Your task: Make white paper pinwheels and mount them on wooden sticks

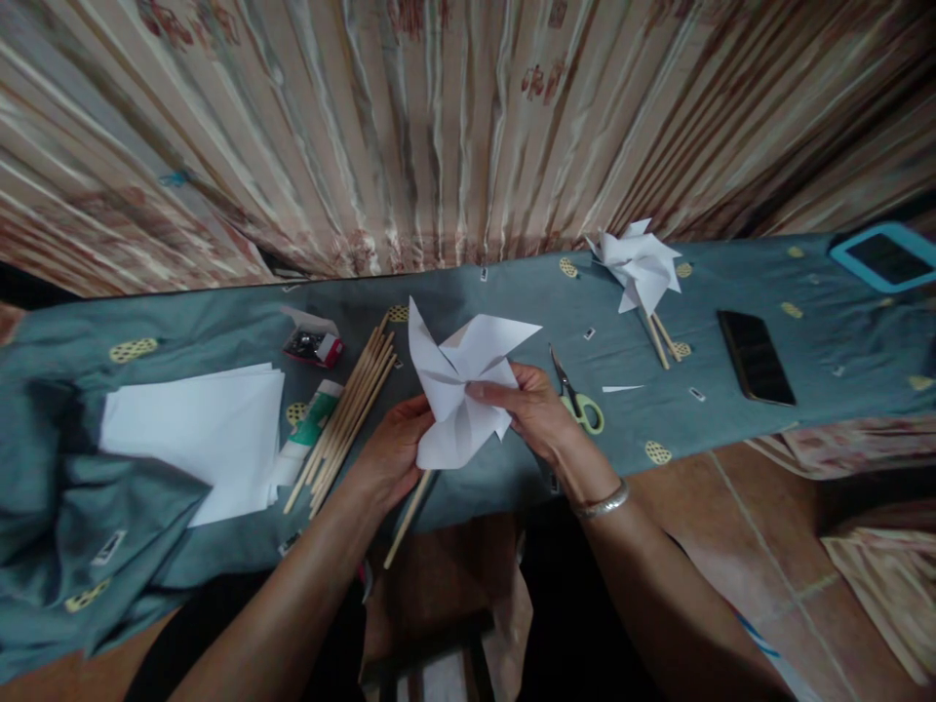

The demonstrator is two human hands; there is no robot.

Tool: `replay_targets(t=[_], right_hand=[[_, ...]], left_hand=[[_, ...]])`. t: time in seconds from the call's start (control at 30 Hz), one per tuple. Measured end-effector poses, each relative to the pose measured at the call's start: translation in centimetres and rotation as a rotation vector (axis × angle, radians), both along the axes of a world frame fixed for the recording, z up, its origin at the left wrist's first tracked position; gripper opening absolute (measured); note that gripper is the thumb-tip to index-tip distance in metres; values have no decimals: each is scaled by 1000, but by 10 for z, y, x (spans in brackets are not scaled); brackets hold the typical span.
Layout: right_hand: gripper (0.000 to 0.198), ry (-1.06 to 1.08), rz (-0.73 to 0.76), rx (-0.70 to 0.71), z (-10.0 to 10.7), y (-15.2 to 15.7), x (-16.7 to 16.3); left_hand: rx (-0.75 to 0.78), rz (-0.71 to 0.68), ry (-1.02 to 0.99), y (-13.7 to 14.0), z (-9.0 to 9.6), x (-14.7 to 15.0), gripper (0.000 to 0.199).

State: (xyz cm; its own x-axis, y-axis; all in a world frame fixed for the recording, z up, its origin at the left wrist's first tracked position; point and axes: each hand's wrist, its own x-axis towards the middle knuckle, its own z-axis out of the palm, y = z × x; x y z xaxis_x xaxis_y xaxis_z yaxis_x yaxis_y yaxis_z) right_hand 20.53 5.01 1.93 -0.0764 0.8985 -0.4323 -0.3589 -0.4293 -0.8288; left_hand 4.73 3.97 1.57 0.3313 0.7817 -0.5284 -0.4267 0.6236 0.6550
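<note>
Grey-green cloth point(541, 304) covers the surface before a pleated curtain point(409, 146). Between both hands sits a paper pinwheel point(454, 417): the right hand point(541, 414) pinches it, thumb pressed at its centre, and the left hand point(401, 444) is closed at its lower left edge. Its stick point(406, 525) slants from beneath the paper toward the person, nearer the left fingers. Scissors point(567, 391) lie just right of the right hand; bundled sticks point(351, 419), left of the left fingers. Paper hides the stick's upper end, and whether the left fingers grip paper or stick cannot be told.
</note>
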Motion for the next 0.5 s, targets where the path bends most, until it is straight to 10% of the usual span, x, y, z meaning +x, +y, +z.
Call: replay_targets(t=[0.5], right_hand=[[27,-109,-26,93,-3,-2,4]], left_hand=[[431,111,470,16,-1,-14,23]])
